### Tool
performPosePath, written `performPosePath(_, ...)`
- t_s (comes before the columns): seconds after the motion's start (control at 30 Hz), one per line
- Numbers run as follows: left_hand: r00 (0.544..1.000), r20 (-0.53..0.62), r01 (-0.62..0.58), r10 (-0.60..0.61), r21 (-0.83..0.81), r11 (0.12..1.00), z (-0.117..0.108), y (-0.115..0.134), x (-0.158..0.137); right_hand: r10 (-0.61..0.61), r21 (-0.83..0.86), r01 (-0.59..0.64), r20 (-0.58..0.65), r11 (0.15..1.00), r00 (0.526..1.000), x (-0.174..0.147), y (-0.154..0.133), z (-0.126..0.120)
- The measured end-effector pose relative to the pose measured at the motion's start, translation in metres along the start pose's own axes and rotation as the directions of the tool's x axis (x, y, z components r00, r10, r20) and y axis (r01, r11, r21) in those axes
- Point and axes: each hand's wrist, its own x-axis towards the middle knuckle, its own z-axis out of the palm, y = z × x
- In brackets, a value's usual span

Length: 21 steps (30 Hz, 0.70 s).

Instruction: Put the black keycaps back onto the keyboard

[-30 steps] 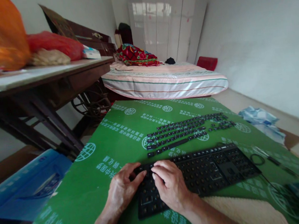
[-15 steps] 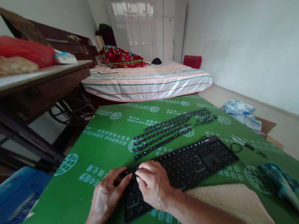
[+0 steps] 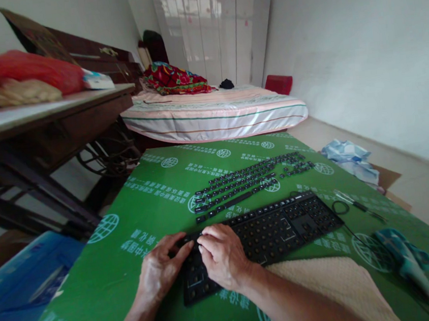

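A black keyboard (image 3: 272, 233) lies at a slant on the green table, with most of its keycaps off and the small key posts showing. At its upper left corner, my left hand (image 3: 160, 266) grips the edge between thumb and fingers. Just right of it, my right hand (image 3: 225, 259) is closed in a pinch over the keyboard's upper left part. Whatever sits between those fingertips is hidden. Beyond the keyboard, loose black keycaps (image 3: 236, 183) lie in several slanting rows, with a long space bar in the nearest row.
A beige cloth (image 3: 327, 284) lies below the keyboard on the green tabletop (image 3: 133, 189). To the right are thin tools (image 3: 359, 205), the keyboard cable (image 3: 341, 207) and a teal cloth bundle (image 3: 404, 253). A blue bin (image 3: 24, 287) stands at the left. Behind is a bed (image 3: 213, 114).
The view has shifted slightly, so everything appears a little to the right and mostly higher. Both hands keep nearly the same pose at the keyboard's upper left.
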Motion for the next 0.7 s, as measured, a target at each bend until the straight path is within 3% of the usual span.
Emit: performPosePath(0.7,1.0,-0.009,-0.019,0.019,0.047,0.999,-0.0013,0.0025,-0.0006,-0.01,-0.003,0.01,0.01,1.0,1.0,0.0007,-0.0003,-0.0013)
